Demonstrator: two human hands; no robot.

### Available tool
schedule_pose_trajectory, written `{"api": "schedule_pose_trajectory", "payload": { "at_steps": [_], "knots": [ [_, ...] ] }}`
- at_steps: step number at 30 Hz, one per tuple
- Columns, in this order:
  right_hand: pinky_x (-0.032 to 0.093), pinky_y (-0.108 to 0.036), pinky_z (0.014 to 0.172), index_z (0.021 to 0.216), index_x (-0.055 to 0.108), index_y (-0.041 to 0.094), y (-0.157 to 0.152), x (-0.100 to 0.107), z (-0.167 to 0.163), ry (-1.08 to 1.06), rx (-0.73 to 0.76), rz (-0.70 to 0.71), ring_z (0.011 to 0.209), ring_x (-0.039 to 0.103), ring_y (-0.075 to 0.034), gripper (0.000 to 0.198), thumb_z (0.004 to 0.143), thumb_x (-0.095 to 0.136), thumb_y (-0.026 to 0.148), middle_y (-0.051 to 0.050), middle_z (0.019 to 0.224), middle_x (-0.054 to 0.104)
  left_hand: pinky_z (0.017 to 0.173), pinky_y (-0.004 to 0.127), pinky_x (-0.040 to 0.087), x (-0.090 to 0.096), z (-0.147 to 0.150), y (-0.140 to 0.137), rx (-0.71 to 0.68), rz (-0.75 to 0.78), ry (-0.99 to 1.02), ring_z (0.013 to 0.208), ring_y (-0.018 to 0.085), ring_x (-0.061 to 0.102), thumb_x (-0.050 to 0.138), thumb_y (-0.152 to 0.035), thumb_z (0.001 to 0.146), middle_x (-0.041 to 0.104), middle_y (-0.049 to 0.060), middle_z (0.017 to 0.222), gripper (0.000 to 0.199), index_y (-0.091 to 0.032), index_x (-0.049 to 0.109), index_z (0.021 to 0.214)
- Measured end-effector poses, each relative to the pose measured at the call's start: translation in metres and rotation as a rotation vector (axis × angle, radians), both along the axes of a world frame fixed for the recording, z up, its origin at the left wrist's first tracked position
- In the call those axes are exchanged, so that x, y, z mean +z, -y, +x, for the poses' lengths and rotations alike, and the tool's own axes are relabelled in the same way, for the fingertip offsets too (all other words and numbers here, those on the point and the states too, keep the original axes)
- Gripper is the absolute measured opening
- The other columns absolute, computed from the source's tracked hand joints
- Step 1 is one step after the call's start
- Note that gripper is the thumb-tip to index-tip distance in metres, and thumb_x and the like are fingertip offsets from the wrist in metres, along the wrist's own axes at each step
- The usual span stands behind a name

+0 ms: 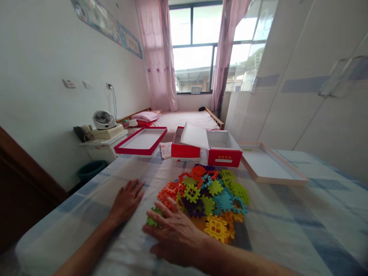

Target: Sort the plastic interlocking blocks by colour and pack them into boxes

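Observation:
A heap of colourful plastic interlocking building pieces (215,188) lies in the middle of the table, in orange, lime green, purple, blue and yellow. Several have window-like grids, such as a yellow piece (216,229) at the near side. My right hand (175,234) is at the heap's near left edge, fingers spread. Beneath or beside its fingertips is a green piece (154,217); whether they press on it I cannot tell. To the left of the heap, my left hand (126,201) lies flat on the checked tablecloth (138,245), holding nothing.
Behind the heap stand a red box (185,148) with a white panel leaning across it and another red box (224,157). A red-rimmed lid (140,141) lies at back left, a shallow pink-edged tray (273,165) at right. A green bin (91,170) stands beyond the table's left edge.

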State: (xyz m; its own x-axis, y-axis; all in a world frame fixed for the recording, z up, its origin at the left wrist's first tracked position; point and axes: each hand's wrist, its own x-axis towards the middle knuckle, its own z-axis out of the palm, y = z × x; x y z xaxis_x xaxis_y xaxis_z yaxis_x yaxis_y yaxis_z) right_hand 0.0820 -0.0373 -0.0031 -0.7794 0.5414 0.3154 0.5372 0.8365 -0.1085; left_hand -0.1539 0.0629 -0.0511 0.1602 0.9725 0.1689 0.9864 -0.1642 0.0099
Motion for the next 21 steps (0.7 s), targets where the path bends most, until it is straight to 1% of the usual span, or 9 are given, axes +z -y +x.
{"api": "schedule_pose_trajectory", "payload": {
  "at_steps": [3, 6, 8, 10, 13, 15, 17, 19, 21],
  "knots": [
    [0.015, -0.048, 0.107, 0.108, 0.054, 0.024, -0.008, -0.017, -0.003, 0.048, -0.007, 0.031, 0.125, 0.031, -0.024, 0.027, 0.087, 0.048, 0.039, -0.004, 0.119, 0.052, 0.104, 0.049, 0.025, -0.006, -0.003, -0.003, -0.024, 0.011, 0.030, 0.132, 0.028, 0.028, 0.026, -0.041, 0.090, 0.035, 0.007, 0.143, 0.049, -0.025, 0.039, 0.134],
    [0.013, -0.052, 0.106, 0.108, 0.054, 0.026, -0.005, -0.024, 0.016, 0.070, -0.078, 0.022, 0.125, 0.032, -0.025, 0.021, 0.089, 0.044, 0.030, -0.005, 0.111, 0.056, 0.104, 0.049, 0.026, -0.009, -0.006, -0.005, -0.030, 0.025, 0.032, 0.131, 0.028, 0.029, 0.026, -0.042, 0.090, 0.035, 0.007, 0.143, 0.049, -0.025, 0.039, 0.134],
    [0.012, -0.053, 0.107, 0.111, 0.053, 0.026, 0.004, -0.021, 0.031, 0.081, -0.114, 0.008, 0.128, 0.028, -0.026, 0.023, 0.091, 0.041, 0.026, -0.006, 0.115, 0.054, 0.103, 0.049, 0.026, -0.010, -0.008, -0.005, -0.031, 0.028, 0.026, 0.131, 0.028, 0.029, 0.027, -0.042, 0.090, 0.035, 0.007, 0.143, 0.049, -0.025, 0.039, 0.134],
    [0.011, -0.052, 0.108, 0.114, 0.052, 0.026, 0.015, -0.013, 0.045, 0.070, -0.117, -0.020, 0.130, 0.026, -0.026, 0.026, 0.091, 0.040, 0.029, -0.007, 0.125, 0.050, 0.103, 0.049, 0.027, -0.010, -0.008, -0.004, -0.021, 0.029, 0.019, 0.132, 0.028, 0.029, 0.027, -0.042, 0.089, 0.036, 0.007, 0.143, 0.050, -0.025, 0.040, 0.134],
    [0.015, -0.046, 0.110, 0.123, 0.047, 0.033, 0.026, 0.004, 0.072, -0.013, -0.149, -0.051, 0.131, 0.026, -0.021, 0.033, 0.090, 0.044, 0.034, -0.001, 0.137, 0.041, 0.104, 0.050, 0.026, -0.008, -0.002, -0.004, -0.012, 0.026, 0.025, 0.132, 0.029, 0.028, 0.028, -0.040, 0.089, 0.039, 0.008, 0.141, 0.049, -0.023, 0.044, 0.132],
    [0.018, -0.043, 0.110, 0.125, 0.046, 0.034, 0.022, 0.013, 0.101, -0.111, -0.294, -0.014, 0.131, 0.028, -0.019, 0.036, 0.090, 0.045, 0.032, 0.001, 0.137, 0.042, 0.106, 0.050, 0.024, -0.005, 0.011, -0.005, -0.072, -0.003, 0.081, 0.133, 0.028, 0.026, 0.028, -0.039, 0.090, 0.040, 0.009, 0.140, 0.048, -0.022, 0.044, 0.131],
    [0.022, -0.043, 0.109, 0.124, 0.049, 0.030, 0.008, 0.013, 0.137, -0.211, -0.529, 0.038, 0.130, 0.029, -0.020, 0.034, 0.090, 0.042, 0.029, -0.002, 0.134, 0.046, 0.108, 0.047, 0.023, -0.001, 0.033, -0.009, -0.161, -0.054, 0.194, 0.134, 0.025, 0.025, 0.026, -0.041, 0.091, 0.038, 0.010, 0.141, 0.050, -0.021, 0.041, 0.133],
    [0.028, -0.044, 0.105, 0.125, 0.049, 0.023, -0.012, 0.005, 0.174, -0.287, -0.763, 0.031, 0.129, 0.032, -0.022, 0.037, 0.091, 0.038, 0.034, -0.007, 0.134, 0.045, 0.109, 0.044, 0.023, 0.002, 0.061, -0.010, -0.211, -0.102, 0.324, 0.135, 0.023, 0.022, 0.023, -0.044, 0.091, 0.033, 0.011, 0.144, 0.053, -0.019, 0.036, 0.136],
    [0.032, -0.047, 0.102, 0.129, 0.045, 0.018, -0.029, -0.007, 0.202, -0.336, -0.940, -0.028, 0.128, 0.034, -0.025, 0.045, 0.091, 0.035, 0.039, -0.011, 0.136, 0.042, 0.109, 0.044, 0.022, 0.005, 0.091, -0.008, -0.234, -0.128, 0.423, 0.135, 0.024, 0.019, 0.022, -0.046, 0.091, 0.029, 0.012, 0.145, 0.056, -0.016, 0.034, 0.137]
  ]
}}
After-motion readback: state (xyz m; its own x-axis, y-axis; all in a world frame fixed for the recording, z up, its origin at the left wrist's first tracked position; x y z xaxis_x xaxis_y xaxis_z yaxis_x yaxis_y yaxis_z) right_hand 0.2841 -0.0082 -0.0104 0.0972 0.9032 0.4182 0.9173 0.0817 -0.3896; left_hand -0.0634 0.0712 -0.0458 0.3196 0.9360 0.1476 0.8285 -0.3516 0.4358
